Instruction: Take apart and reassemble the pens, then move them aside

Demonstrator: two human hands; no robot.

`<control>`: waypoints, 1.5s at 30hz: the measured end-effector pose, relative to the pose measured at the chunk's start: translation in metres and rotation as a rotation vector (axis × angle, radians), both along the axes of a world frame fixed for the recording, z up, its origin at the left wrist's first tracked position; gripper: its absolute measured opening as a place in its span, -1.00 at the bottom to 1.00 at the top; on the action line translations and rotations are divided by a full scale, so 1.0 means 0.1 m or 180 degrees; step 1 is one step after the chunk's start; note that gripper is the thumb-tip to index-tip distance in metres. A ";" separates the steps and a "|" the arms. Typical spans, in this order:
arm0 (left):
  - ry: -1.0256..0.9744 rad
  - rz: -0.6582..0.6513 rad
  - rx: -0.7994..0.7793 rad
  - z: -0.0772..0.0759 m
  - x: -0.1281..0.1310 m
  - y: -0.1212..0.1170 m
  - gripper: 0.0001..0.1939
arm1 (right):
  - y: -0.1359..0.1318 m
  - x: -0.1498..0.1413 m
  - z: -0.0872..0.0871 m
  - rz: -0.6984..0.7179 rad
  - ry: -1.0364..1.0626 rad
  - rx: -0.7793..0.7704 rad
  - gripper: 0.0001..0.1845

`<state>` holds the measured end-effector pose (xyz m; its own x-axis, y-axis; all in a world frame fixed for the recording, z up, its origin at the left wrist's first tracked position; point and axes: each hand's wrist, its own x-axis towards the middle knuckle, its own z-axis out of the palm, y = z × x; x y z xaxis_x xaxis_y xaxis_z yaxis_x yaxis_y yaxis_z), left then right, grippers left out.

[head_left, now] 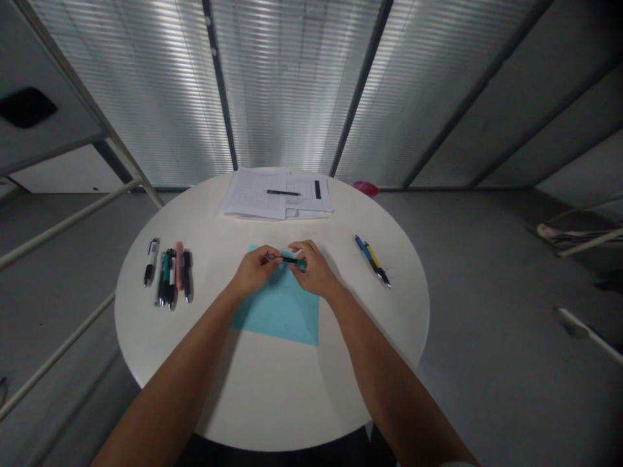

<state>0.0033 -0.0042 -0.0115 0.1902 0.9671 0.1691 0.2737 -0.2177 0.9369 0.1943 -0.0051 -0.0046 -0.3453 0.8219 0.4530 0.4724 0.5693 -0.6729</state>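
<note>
Between my two hands lies a black and green pen (291, 260), held roughly level above the upper part of a light blue sheet of paper (282, 311). My left hand (257, 267) pinches its left end with thumb and fingertips. At the other end, the thumb and fingers of my right hand (314, 267) close round the green part. Fingers hide portions of the pen, so I cannot tell whether it is in one piece. The blue sheet rests flat on a round white table (277, 395).
Several pens (171, 275) lie in a group at the table's left. A blue pen (367, 253) and a yellow pen (376, 259) sit at the right. Printed papers (256, 194) with a black pen (283, 192) are at the back. Metal rails (68, 227) stand left.
</note>
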 end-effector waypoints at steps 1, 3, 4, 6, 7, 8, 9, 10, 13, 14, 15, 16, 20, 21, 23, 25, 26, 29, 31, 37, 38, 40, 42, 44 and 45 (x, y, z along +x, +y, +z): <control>-0.0005 0.0026 -0.0009 0.01 0.00 0.00 -0.76 | 0.00 0.00 -0.01 -0.0030 0.0023 -0.0006 -0.49; 0.0007 0.0043 -0.0038 0.04 0.01 0.00 -0.76 | 0.02 -0.01 -0.02 -0.0051 -0.0013 0.0007 -0.55; 0.0014 0.0062 -0.0065 0.05 0.01 -0.01 -0.76 | 0.02 -0.01 -0.03 -0.0046 -0.0048 0.0027 -0.59; -0.0011 0.0084 -0.0165 0.07 0.01 -0.02 -0.75 | 0.04 0.00 -0.03 -0.0038 -0.0091 0.0077 -0.67; -0.0060 0.0099 -0.0224 0.08 0.01 -0.02 -0.75 | 0.05 0.01 -0.04 -0.0038 -0.0088 0.0093 -0.70; -0.0123 0.0114 -0.0283 0.08 0.01 -0.02 -0.74 | 0.06 0.01 -0.03 -0.0044 -0.0071 0.0101 -0.73; -0.0189 0.0131 -0.0330 0.09 0.01 -0.02 -0.74 | 0.06 0.02 -0.03 -0.0054 -0.0048 0.0107 -0.76; -0.0255 0.0147 -0.0363 0.09 0.00 -0.02 -0.74 | 0.07 0.02 -0.03 -0.0058 -0.0031 0.0112 -0.78; -0.0406 0.0190 -0.0418 0.08 -0.01 -0.01 -0.73 | 0.07 0.03 -0.02 -0.0012 -0.0005 0.0104 -0.85; -0.0448 0.0201 -0.0428 0.08 -0.01 -0.01 -0.72 | 0.07 0.03 -0.02 0.0012 -0.0001 0.0079 -0.86; -0.0496 0.0206 -0.0438 0.08 -0.01 -0.01 -0.71 | 0.07 0.03 -0.01 0.0035 0.0004 0.0039 -0.86; -0.0539 0.0207 -0.0445 0.08 -0.01 -0.01 -0.70 | 0.06 0.02 -0.01 0.0054 0.0010 -0.0007 -0.85; -0.0680 0.0145 -0.0431 0.10 -0.01 -0.02 -0.71 | 0.03 0.02 -0.01 0.0090 0.0017 -0.0050 -0.82; -0.0723 0.0130 -0.0435 0.11 0.00 -0.02 -0.71 | 0.03 0.01 -0.02 0.0069 0.0014 -0.0022 -0.78; -0.0816 0.0112 -0.0454 0.12 0.00 -0.03 -0.72 | 0.03 0.02 -0.04 -0.0013 0.0038 0.0027 -0.69; -0.0885 0.0123 -0.0477 0.13 0.00 -0.03 -0.71 | 0.04 0.02 -0.06 -0.0114 0.0101 0.0030 -0.68; -0.0900 0.0145 -0.0491 0.13 0.01 -0.03 -0.72 | 0.05 0.02 -0.06 -0.0140 0.0125 0.0012 -0.72; -0.0982 0.0245 -0.0542 0.15 0.00 -0.04 -0.73 | 0.08 0.03 -0.05 -0.0127 0.0135 -0.0065 -0.87; -0.1097 0.0318 -0.0570 0.17 0.00 -0.04 -0.73 | 0.08 0.03 -0.04 -0.0058 0.0106 -0.0093 -0.91; -0.1335 0.0396 -0.0614 0.17 0.00 -0.02 -0.73 | 0.05 0.01 -0.03 0.0065 0.0154 -0.0289 -0.78; -0.1354 0.0386 -0.0626 0.16 0.00 -0.02 -0.73 | 0.04 0.00 -0.04 -0.0006 0.0205 -0.0270 -0.78; -0.1368 0.0374 -0.0626 0.16 0.00 -0.02 -0.74 | 0.04 0.00 -0.05 -0.0168 0.0290 -0.0174 -0.75; -0.1371 0.0388 -0.0606 0.15 0.00 -0.02 -0.74 | 0.05 0.00 -0.05 -0.0246 0.0294 -0.0092 -0.78; -0.1384 0.0416 -0.0604 0.15 -0.01 -0.02 -0.75 | 0.06 0.00 -0.05 -0.0214 0.0245 -0.0087 -0.87; -0.1395 0.0427 -0.0615 0.15 -0.01 -0.02 -0.75 | 0.06 0.01 -0.04 -0.0176 0.0191 -0.0104 -0.90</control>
